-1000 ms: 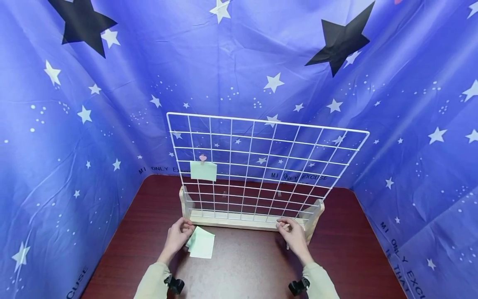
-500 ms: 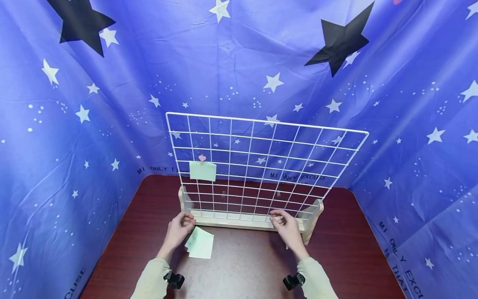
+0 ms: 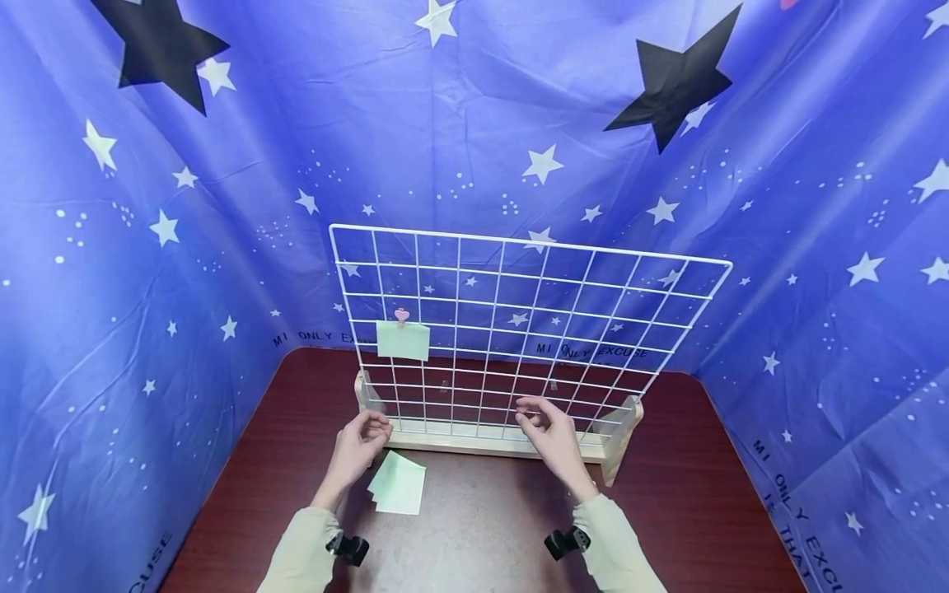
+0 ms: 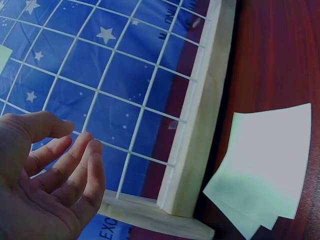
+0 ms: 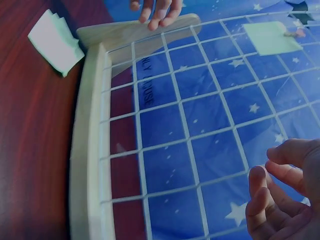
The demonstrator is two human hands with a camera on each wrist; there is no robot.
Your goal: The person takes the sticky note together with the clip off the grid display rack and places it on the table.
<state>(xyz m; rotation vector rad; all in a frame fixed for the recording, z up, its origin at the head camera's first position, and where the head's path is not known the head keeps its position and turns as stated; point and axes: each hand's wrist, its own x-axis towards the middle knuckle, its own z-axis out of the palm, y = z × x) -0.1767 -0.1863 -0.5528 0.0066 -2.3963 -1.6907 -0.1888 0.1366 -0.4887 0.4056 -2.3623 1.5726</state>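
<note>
A white wire grid panel (image 3: 474, 346) stands in a pale wooden base (image 3: 460, 442). One pale green paper note (image 3: 403, 340) hangs on its left part, held by a pink heart-topped clip (image 3: 402, 315). My left hand (image 3: 356, 449) hovers before the base's left end, fingers loosely bent and holding nothing visible in the left wrist view. Several green notes (image 4: 270, 160) lie fanned on the table beside it. In front of the grid's lower right part is my right hand (image 3: 550, 432). Its thumb and fingers are loosely curved, with nothing seen between them in the right wrist view.
The dark red wooden table (image 3: 259, 453) extends on both sides of the stand. Wooden end supports (image 3: 624, 441) hold the grid upright. Blue star-printed cloth (image 3: 474, 123) hangs behind and at both sides.
My right hand has moved left and upward from the base's right end to in front of the grid. My left hand has risen slightly. The notes have stayed in place.
</note>
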